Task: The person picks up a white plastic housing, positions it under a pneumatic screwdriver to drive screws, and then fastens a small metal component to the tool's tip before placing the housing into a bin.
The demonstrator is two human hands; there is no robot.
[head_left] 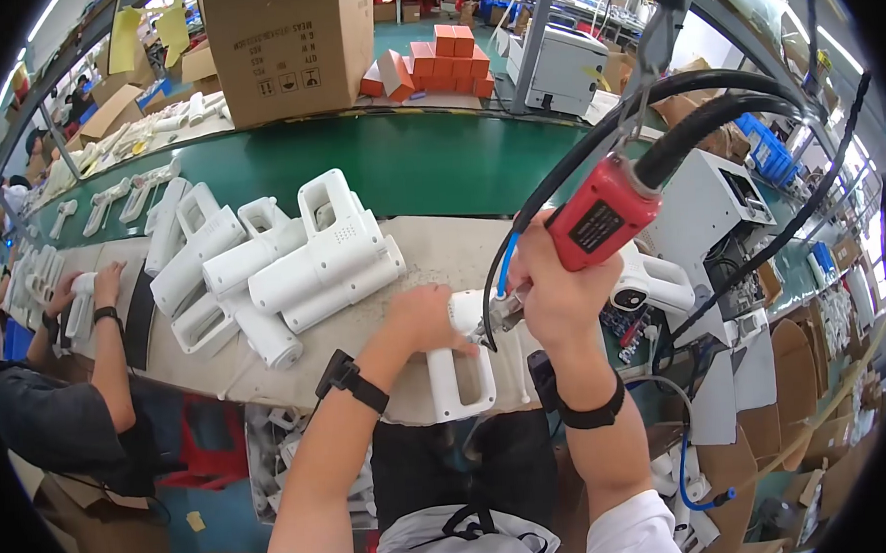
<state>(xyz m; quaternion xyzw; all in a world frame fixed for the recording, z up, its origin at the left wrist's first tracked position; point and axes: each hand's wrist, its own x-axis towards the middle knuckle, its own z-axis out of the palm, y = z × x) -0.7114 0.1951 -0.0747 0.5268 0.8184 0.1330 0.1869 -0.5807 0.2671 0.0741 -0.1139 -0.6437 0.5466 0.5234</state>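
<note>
My right hand (pixel 567 295) is wrapped round a red powered screwdriver (pixel 608 208), which hangs on a chain with thick black cables and points down toward the bench. Beneath its tip lies a white plastic handheld device (pixel 449 396) with a loop handle toward me. My left hand (pixel 417 323) grips this device at its body, fingers closed over it. The exact spot where the tip meets it is partly hidden by my right hand and a black hose. Left of my hands several similar white devices (pixel 327 253) lie heaped.
A green conveyor belt (pixel 407 163) runs behind the bench. On it stand a large cardboard box (pixel 296 49) and orange boxes (pixel 447 61). Another white device (pixel 654 280) and a grey machine (pixel 705 203) are at right. A co-worker (pixel 49 407) handles white parts at left.
</note>
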